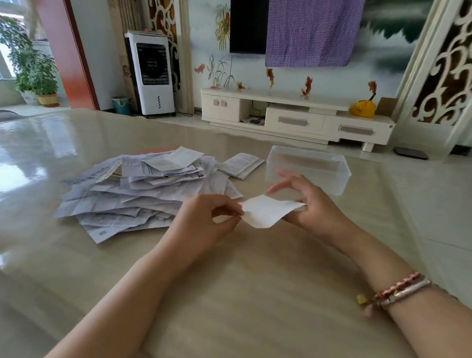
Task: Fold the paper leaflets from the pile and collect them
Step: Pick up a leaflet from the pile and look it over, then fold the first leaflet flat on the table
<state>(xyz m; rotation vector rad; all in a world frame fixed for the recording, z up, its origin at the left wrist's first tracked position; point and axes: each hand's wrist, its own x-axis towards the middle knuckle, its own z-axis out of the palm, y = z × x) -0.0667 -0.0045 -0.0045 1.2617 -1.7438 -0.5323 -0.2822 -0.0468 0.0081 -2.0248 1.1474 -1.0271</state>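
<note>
1. White paper, a single leaflet point(268, 210), is held above the table point(234, 300) between both hands, just in front of the clear plastic box point(310, 167).
2. One corner is pinched between thumb and curled fingers of the left hand point(204, 220); the opposite edge is gripped by the right hand point(308, 200), whose forefinger is extended over the sheet.
3. The unfolded pile point(138, 188) lies to the left, and a small stack of folded leaflets point(241, 163) is seen between pile and box.
4. The fold appears half made. A clean result is judged to require that the edges be brought flush before any crease is pressed.
5. The crease is best run along the tabletop rather than in the air, since thin paper held aloft is likely to skew.
</note>
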